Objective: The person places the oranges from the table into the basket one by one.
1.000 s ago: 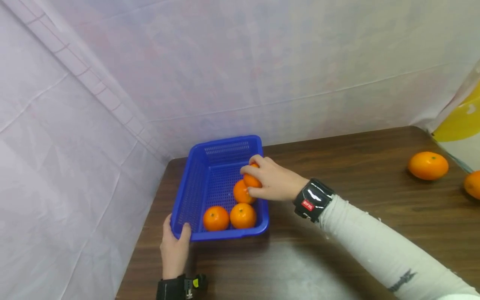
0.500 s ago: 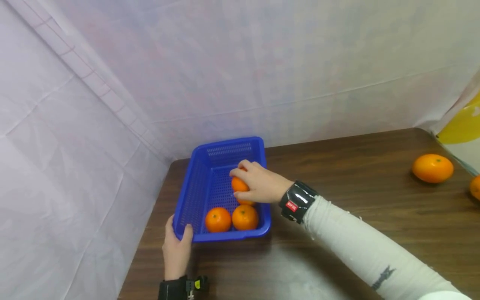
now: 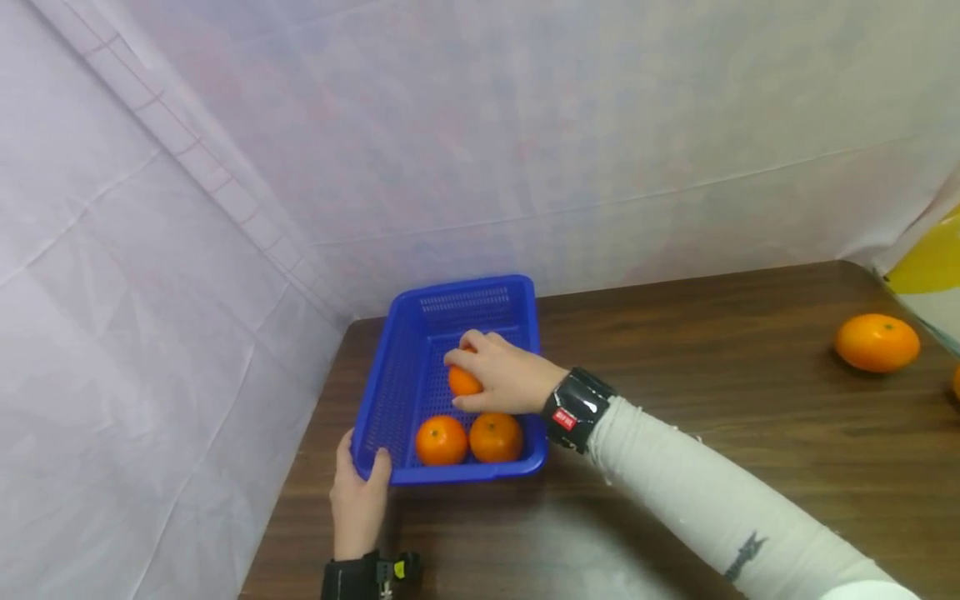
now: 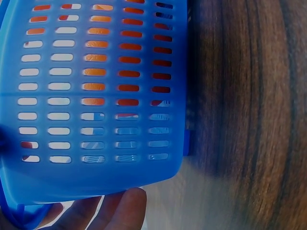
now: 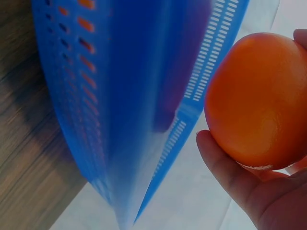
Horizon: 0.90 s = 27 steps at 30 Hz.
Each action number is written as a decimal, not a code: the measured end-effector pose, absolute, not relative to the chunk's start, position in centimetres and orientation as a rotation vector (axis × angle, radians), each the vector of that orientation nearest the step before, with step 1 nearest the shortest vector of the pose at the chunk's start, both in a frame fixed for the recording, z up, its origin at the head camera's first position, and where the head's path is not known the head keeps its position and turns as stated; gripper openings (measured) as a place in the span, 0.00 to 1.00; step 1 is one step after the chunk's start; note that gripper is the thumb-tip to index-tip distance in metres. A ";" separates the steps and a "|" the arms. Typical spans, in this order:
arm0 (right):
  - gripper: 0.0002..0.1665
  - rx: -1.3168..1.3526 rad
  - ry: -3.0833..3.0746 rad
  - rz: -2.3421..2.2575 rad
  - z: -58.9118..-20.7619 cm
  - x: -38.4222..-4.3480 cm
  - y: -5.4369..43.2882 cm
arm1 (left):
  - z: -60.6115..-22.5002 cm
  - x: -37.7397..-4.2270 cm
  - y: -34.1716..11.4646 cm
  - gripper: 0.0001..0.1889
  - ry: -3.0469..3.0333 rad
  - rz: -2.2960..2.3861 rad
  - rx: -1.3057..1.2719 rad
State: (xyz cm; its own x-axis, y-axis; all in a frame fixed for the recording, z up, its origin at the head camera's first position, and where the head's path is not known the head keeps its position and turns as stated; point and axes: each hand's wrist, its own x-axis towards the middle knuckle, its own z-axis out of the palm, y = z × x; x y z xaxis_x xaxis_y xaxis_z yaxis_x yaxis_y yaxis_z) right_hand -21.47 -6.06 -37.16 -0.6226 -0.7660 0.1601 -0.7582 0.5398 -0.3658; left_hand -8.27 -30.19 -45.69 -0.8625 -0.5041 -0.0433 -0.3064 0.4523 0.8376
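A blue plastic basket (image 3: 371,392) with slotted walls stands on the table. My left hand (image 3: 360,504) grips its near left corner, the thumb over the rim; in the left wrist view its fingers (image 4: 129,206) curl at the basket's edge. Inside the basket, my right hand (image 3: 510,375) holds an orange (image 3: 463,381) between thumb and fingers. The right wrist view shows that orange (image 5: 261,100) close up, beside the basket's wall (image 5: 129,96). Two more oranges, one (image 3: 441,440) left and one (image 3: 497,437) right, lie along the near wall. My right hand hides whatever lies beneath it.
On the right part of the brown wooden table (image 3: 675,333) lies another orange (image 3: 877,342), with part of one more (image 3: 956,383) at the frame edge. White sheeting (image 3: 562,150) hangs behind and at the left. Something yellow (image 3: 926,254) shows beyond the right corner.
My right hand has moved left and slightly down into the basket with the orange, now covering the orange that lay beneath. My left hand keeps its grip on the corner.
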 end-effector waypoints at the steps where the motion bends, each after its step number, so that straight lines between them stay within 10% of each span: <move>1: 0.35 -1.363 2.741 -0.633 -37.2 -21.5 -6.2 | -45.7 -8.3 -30.1 0.38 -2.490 -1.370 0.707; 27: 0.36 -1.452 2.703 -0.617 -36.1 -20.9 -8.5 | -45.7 -7.3 -29.6 0.36 -2.456 -1.326 0.704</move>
